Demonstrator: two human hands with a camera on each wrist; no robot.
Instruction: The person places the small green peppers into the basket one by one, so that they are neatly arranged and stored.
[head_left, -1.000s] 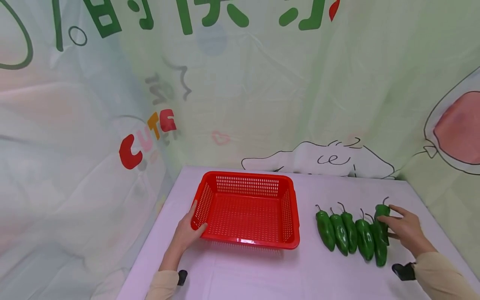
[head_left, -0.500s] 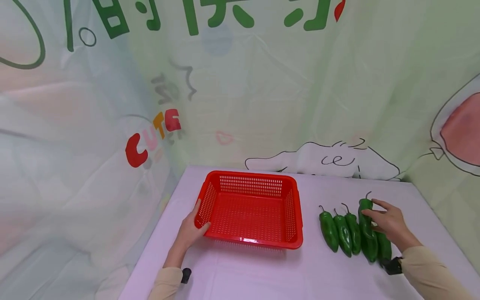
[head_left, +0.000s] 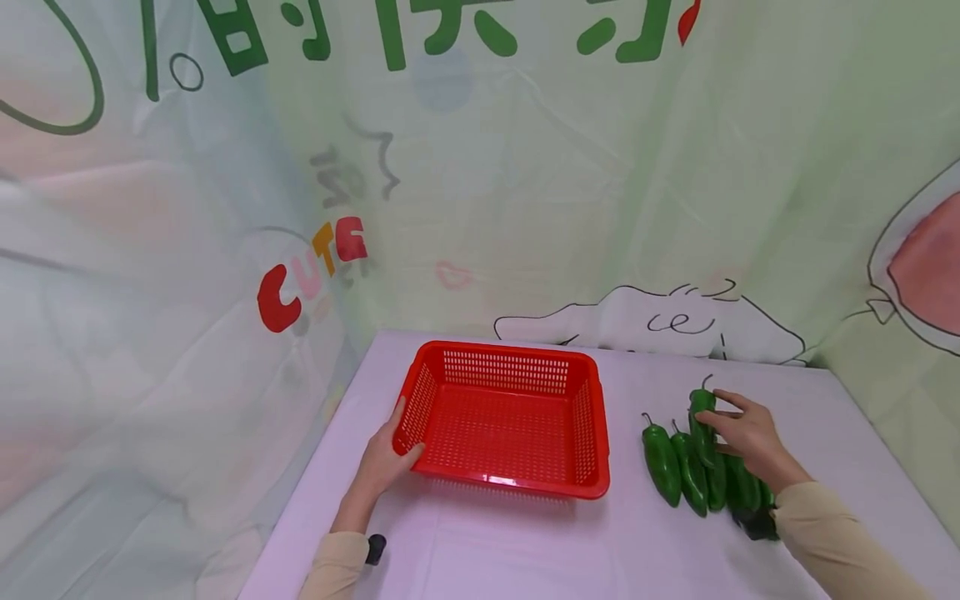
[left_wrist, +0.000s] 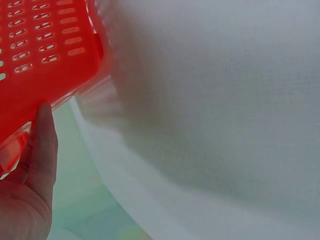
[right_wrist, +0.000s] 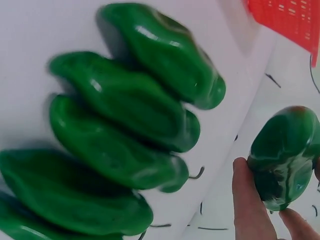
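My left hand (head_left: 385, 456) grips the left side of a red plastic basket (head_left: 510, 487), thumb at the front corner and fingers along the side. In the left wrist view a finger (left_wrist: 44, 150) lies against the basket's slotted wall. My right hand (head_left: 752, 435) pinches a long green pepper (head_left: 702, 408) near its stem, between thumb and fingers. The pepper hangs over the row of others, stem up. In the right wrist view its lower end (right_wrist: 282, 165) faces the camera. Several more green peppers (head_left: 662, 465) lie side by side on the table, partly hidden by the right hand and wrist.
The table (head_left: 517, 550) has a pale lilac cover. The basket holds nothing and stands left of the peppers. Printed cloth sheets (head_left: 525, 208) hang behind the table and at both sides. A black wrist device (head_left: 756, 523) sits under the right sleeve.
My right hand has carried the held pepper leftward across the row, toward the basket. The left hand keeps its grip on the basket, and the head view has shifted slightly.
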